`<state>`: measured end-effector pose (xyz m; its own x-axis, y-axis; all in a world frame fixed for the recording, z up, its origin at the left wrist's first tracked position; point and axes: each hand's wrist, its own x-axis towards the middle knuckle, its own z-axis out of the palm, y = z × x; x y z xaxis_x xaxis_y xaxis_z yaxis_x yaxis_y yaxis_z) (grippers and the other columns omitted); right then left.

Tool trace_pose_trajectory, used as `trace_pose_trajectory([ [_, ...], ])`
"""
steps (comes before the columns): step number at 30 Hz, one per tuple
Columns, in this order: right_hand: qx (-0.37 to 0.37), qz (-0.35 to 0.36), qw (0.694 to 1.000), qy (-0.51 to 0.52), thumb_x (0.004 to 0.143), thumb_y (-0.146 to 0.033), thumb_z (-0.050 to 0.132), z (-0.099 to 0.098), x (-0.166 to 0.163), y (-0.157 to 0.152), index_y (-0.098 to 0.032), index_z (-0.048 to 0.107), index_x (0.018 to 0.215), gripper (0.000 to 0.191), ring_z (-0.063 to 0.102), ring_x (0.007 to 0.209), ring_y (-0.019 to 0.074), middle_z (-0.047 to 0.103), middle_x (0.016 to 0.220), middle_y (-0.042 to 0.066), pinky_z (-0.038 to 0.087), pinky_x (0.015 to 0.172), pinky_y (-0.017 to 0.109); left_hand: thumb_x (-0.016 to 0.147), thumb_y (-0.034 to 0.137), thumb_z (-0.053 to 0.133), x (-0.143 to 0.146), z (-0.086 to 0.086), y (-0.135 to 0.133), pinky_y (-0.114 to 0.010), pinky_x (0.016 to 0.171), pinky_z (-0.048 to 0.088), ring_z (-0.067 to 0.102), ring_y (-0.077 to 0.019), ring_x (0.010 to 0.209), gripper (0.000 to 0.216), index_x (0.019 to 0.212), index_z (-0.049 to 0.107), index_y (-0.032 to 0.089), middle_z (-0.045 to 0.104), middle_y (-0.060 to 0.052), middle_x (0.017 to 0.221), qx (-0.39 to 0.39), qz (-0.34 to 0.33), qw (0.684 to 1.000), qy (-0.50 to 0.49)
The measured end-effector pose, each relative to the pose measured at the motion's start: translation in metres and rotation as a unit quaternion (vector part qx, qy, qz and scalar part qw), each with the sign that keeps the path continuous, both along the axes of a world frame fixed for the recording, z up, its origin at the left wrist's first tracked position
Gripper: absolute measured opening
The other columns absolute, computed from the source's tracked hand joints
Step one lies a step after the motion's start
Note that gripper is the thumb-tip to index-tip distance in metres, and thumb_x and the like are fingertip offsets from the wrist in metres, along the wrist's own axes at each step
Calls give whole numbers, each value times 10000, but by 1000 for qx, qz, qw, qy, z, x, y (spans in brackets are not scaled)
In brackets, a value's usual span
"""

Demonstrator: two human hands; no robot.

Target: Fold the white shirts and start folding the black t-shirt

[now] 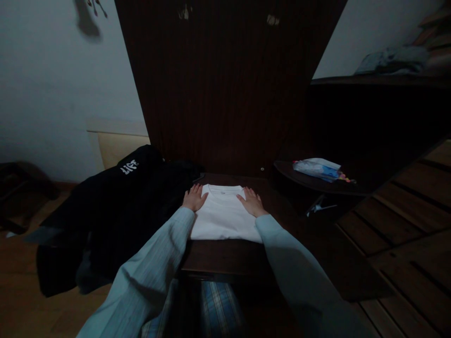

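Note:
A white T-shirt, folded into a neat rectangle, lies flat on the dark wooden desktop with its neckline at the far side. My left hand rests on the shirt's upper left corner, palm down with the fingers stretched out. On the upper right corner lies my right hand, also flat, its thumb pointing inward. Neither hand grips the fabric.
Black clothing with white lettering is heaped at the left edge of the desk. A low shelf on the right bears a plastic packet. Behind stands a tall dark wooden panel. Wooden slats show at far right.

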<state>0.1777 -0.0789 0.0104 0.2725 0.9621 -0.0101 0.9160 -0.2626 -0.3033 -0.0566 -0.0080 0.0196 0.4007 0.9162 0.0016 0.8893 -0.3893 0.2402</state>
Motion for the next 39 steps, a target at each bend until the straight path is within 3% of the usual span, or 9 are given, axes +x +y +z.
trace_pose_trajectory([
  [3, -13, -15, 1000, 2, 881, -428, 273, 10, -2, -1, -124, 221, 1383, 589, 106, 1342, 232, 171, 1456, 102, 100, 1060, 462, 883, 334, 265, 3, 11, -9, -475, 1012, 240, 204, -275, 1316, 508, 1339, 318, 116, 235, -144, 1435, 25, -4, 999, 30],
  [6, 9, -41, 999, -9, 868, -339, 316, 16, -16, -14, -74, 214, 1380, 585, 130, 1336, 252, 163, 1451, 141, 127, 1052, 464, 865, 229, 303, 10, 19, -34, -471, 1004, 258, 237, -307, 1299, 478, 1312, 359, 70, 241, -178, 1423, 45, -42, 997, 50],
  [10, 57, 39, 997, -29, 867, -371, 303, 3, -53, -49, -89, 256, 1370, 578, 176, 1329, 218, 214, 1440, 123, 162, 1057, 398, 875, 320, 310, 22, 7, -85, -467, 995, 289, 250, -305, 1295, 512, 1316, 350, 62, 301, -187, 1396, 68, -122, 990, 26],
  [14, 53, 105, 991, -68, 887, -334, 254, -12, -75, -76, -80, 336, 1335, 522, 207, 1322, 206, 264, 1421, 122, 168, 1056, 388, 883, 320, 297, 27, -7, -116, -430, 1020, 276, 277, -271, 1289, 503, 1308, 367, 61, 329, -158, 1388, 97, -128, 987, 29],
  [21, 58, 101, 990, -76, 874, -244, 275, -1, -86, -85, -75, 343, 1333, 493, 213, 1319, 220, 265, 1417, 117, 191, 1046, 403, 872, 243, 322, 27, -6, -125, -415, 1009, 306, 317, -256, 1272, 457, 1286, 405, 66, 362, -143, 1371, 145, -131, 981, 6],
  [26, 93, 123, 984, -86, 878, -184, 251, -12, -96, -97, -119, 366, 1326, 468, 257, 1304, 190, 336, 1390, 85, 202, 1052, 380, 877, 223, 312, 21, -16, -132, -380, 1003, 331, 360, -229, 1250, 434, 1274, 429, 93, 411, -111, 1347, 161, -187, 969, -5],
  [31, 127, 134, 977, -104, 883, -393, 324, -17, -71, -106, -131, 429, 1288, 494, 288, 1289, 223, 369, 1373, 83, 235, 1043, 392, 884, 280, 311, -10, -17, -117, -393, 987, 353, 383, -247, 1235, 429, 1244, 473, 110, 446, -120, 1319, 168, -115, 979, -14],
  [35, 145, 109, 978, -108, 873, -413, 345, -18, -52, -110, -120, 460, 1265, 502, 312, 1275, 251, 394, 1356, 99, 234, 1041, 405, 888, 307, 282, -41, -22, -106, -401, 991, 349, 350, -257, 1254, 449, 1240, 476, 105, 435, -135, 1326, 157, -71, 984, -41],
  [39, 167, 59, 982, -62, 860, -415, 343, -30, -31, -111, -119, 489, 1237, 501, 335, 1261, 261, 418, 1337, 118, 270, 1020, 422, 883, 319, 274, -53, -29, -105, -393, 1010, 329, 333, -252, 1264, 472, 1245, 457, 79, 397, -157, 1351, 141, -60, 983, -97],
])
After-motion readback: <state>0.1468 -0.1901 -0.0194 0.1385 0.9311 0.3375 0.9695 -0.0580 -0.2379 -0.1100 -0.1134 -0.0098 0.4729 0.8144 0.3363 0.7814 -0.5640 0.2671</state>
